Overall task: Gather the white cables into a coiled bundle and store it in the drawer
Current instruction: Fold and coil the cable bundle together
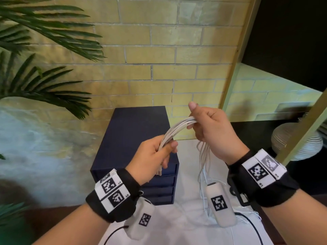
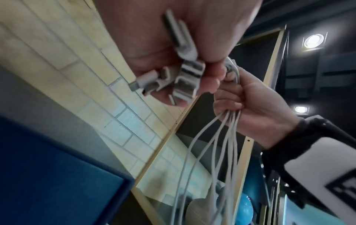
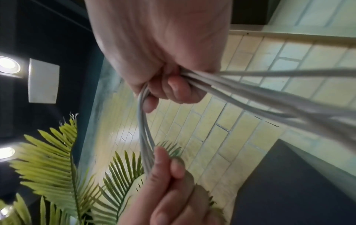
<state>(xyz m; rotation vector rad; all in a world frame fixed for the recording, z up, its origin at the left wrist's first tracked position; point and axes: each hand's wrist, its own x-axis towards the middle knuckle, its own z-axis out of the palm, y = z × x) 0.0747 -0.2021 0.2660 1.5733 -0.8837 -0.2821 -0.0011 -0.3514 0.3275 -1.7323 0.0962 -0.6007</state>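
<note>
Several white cables (image 1: 177, 129) arch between my two hands above a dark blue drawer unit (image 1: 139, 138). My left hand (image 1: 155, 154) grips one end of the bunch, and the plug ends (image 2: 185, 76) stick out below its curled fingers. Higher and to the right, my right hand (image 1: 207, 124) grips the cables (image 3: 146, 137) in its fist. The loose lengths (image 1: 203, 161) hang from that fist down to the white tabletop (image 1: 177, 225). The drawers (image 1: 162, 188) of the unit look pushed in.
A yellow brick wall (image 1: 150, 55) stands behind the drawer unit. Palm fronds (image 1: 35, 82) reach in from the left. A gold-framed shelf (image 1: 235, 55) and a ribbed white vase (image 1: 292, 138) are at the right. Wrist cameras with black leads (image 1: 219, 202) hang under both wrists.
</note>
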